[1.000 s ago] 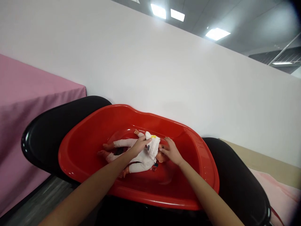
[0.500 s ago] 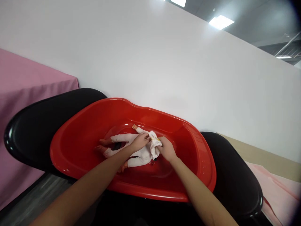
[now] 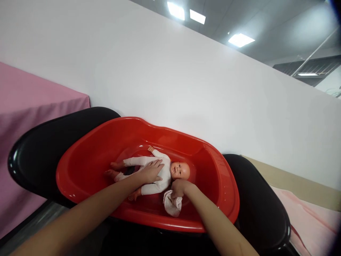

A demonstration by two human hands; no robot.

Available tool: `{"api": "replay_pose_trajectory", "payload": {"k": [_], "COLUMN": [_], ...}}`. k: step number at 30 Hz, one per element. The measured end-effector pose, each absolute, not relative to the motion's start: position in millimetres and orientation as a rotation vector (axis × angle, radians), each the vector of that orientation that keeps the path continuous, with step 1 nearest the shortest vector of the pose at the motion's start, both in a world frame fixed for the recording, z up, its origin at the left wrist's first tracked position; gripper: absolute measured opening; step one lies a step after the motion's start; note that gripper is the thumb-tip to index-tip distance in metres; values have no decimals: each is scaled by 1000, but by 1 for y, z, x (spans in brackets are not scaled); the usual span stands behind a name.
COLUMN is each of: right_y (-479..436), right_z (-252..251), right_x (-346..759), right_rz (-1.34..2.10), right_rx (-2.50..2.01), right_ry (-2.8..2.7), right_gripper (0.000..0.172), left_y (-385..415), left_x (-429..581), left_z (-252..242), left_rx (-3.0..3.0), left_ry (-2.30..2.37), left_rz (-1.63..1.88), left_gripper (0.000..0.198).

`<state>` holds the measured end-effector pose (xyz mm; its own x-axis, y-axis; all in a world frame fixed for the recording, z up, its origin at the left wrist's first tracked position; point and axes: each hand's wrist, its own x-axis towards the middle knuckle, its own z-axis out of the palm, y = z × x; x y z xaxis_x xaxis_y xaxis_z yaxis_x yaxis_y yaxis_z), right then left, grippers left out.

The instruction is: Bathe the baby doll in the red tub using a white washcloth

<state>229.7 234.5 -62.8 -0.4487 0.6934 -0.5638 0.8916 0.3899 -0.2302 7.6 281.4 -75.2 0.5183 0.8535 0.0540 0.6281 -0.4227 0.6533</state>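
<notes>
A baby doll [image 3: 165, 173] in a white suit lies on its back in a red baby bathtub [image 3: 80, 167], its bald head toward the right and its feet toward the left. My left hand [image 3: 153, 171] rests on the doll's chest with fingers stretched out flat. Just below the doll's head, my right hand [image 3: 181, 187] is closed on a small white cloth [image 3: 172, 204]. The cloth hangs bunched near the tub's front wall, and its exact kind cannot be made out.
Black stools or benches stand under the tub on the left [image 3: 61, 142] and right [image 3: 258, 199]. A pink cloth-covered table [image 3: 34, 89] is at the left. Behind rises a white wall [image 3: 165, 78]. Light pink fabric [image 3: 309, 213] lies at the right.
My right hand has moved the white cloth from over the doll's head down toward the tub's front, uncovering the head. My left hand has shifted left and flattened onto the chest.
</notes>
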Motion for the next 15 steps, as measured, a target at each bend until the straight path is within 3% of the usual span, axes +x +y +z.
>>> {"api": "replay_pose_trajectory", "payload": {"k": [3,6,11,15], "right_y": [238,244,244,239], "right_z": [-72,-83,-83,-64], "right_x": [232,228,223,224], "right_rz": [-710,-695,-661,-655], "right_rx": [1252,1176,1113,1118], "right_ry": [2105,2018,2094,2221], "right_gripper": [46,40,18,28], "left_y": [264,252,251,260], "left_x": [0,-6,0,8], "left_z": [-85,-97,-116,-130], "left_rx": [2413,2667,2920,3008], "left_ry": [1032,967,967,981], "left_rz": [313,86,78,221], "left_gripper": [81,97,89,80]}}
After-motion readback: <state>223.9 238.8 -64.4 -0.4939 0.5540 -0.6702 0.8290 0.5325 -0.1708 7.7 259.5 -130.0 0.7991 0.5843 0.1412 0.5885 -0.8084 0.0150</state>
